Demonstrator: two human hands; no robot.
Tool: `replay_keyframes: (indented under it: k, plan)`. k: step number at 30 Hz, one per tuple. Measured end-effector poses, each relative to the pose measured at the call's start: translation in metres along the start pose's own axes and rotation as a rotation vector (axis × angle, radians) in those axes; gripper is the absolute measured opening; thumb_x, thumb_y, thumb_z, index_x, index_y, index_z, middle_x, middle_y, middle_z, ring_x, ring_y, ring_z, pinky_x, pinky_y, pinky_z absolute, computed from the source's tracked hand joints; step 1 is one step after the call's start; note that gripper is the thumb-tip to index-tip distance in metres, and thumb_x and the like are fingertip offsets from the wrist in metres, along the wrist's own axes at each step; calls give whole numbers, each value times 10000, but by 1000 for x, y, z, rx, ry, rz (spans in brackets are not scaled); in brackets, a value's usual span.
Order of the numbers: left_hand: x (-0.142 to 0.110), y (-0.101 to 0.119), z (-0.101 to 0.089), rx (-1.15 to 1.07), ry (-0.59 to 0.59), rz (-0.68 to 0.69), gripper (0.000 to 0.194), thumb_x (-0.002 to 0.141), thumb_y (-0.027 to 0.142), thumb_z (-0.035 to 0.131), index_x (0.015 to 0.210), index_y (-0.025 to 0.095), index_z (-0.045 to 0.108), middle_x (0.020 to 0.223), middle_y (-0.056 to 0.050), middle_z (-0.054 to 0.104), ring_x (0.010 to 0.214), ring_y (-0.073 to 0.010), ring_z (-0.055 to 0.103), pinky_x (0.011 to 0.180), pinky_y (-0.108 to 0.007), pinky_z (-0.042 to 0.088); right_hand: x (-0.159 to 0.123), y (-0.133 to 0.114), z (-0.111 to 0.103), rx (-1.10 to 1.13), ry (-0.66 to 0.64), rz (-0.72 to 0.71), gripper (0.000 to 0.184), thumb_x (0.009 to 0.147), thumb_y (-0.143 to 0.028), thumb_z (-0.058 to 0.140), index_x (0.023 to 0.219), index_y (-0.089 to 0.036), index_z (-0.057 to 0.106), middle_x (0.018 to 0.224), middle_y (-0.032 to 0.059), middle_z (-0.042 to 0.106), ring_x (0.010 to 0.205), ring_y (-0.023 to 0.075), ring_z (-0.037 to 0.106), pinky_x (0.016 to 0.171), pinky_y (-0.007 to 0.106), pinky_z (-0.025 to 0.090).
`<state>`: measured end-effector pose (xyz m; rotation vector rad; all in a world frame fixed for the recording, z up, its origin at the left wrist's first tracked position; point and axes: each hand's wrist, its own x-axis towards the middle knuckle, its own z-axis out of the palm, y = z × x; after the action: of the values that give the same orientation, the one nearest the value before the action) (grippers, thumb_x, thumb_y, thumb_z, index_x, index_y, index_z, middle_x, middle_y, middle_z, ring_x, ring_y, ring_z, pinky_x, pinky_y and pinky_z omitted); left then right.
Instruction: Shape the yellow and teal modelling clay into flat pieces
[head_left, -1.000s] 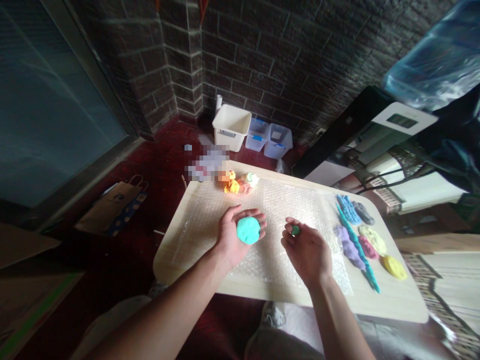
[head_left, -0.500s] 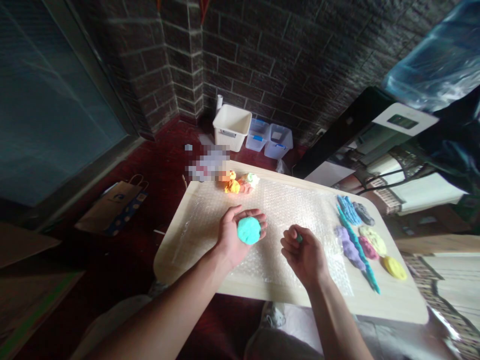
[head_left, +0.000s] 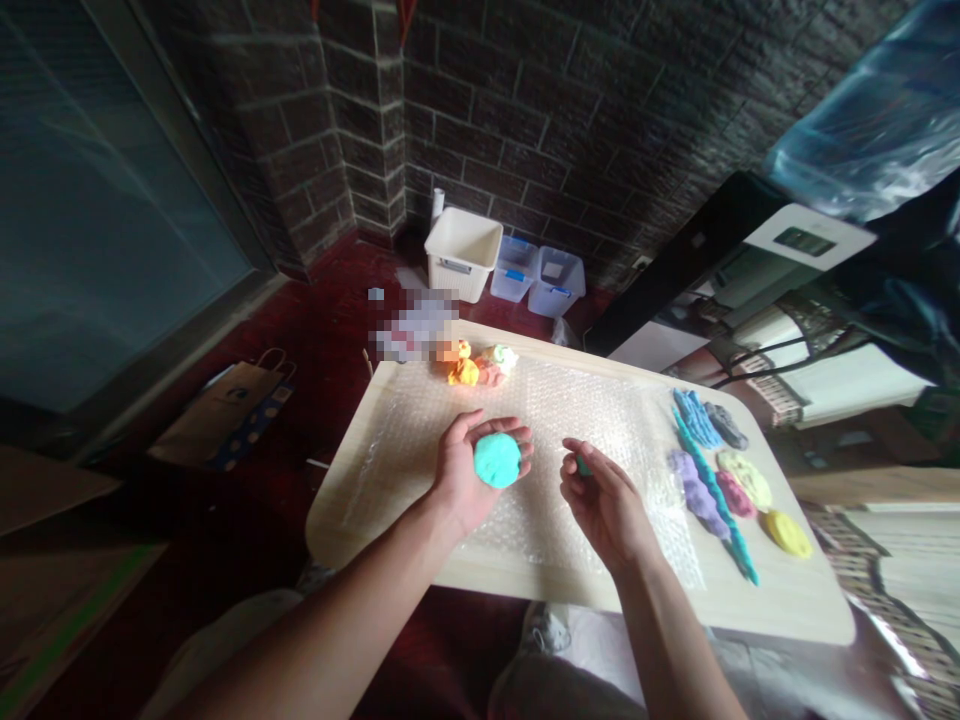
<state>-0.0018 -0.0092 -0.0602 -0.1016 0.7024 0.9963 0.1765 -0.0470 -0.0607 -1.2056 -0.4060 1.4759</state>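
Note:
A flattened round of turquoise modelling clay rests on the upturned palm of my left hand, whose fingers curve loosely under and beside it. To its right, my right hand pinches a small green clay piece between thumb and fingers, which partly hide it. Both hands are above bubble wrap spread over the pale table. The two hands stay apart, and the small piece does not touch the turquoise round.
Orange, yellow and whitish clay lumps sit at the table's far left. On the right lie a long teal clay strip, purple clay, blue clay and yellow clay. Storage bins stand by the wall.
The fingers of my right hand have shifted around the small green piece, rolling or turning it, and now cover more of it. My left hand and the turquoise clay have hardly moved.

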Motion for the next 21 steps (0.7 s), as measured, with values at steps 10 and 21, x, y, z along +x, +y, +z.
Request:
replay_keyframes:
  k: [10,21]
  plan:
    - [-2,0,1,0,-4,1,353,932,375,540,868,101,753,865,-165,782,734,-262,745,656,-363,558,1,-2,-7,46,85,71,600,835,-397,774,525,-240,285,453,-109,223,394,66,143,339,232,160]
    - [0,0,0,-1,-6,3,335,923,374,547,860,114,747,869,-162,783,728,-262,741,652,-361,555,-1,3,3,-86,15,-45,431,672,-421,982,925,-187,723,586,-80,512,440,31,293,390,152,218]
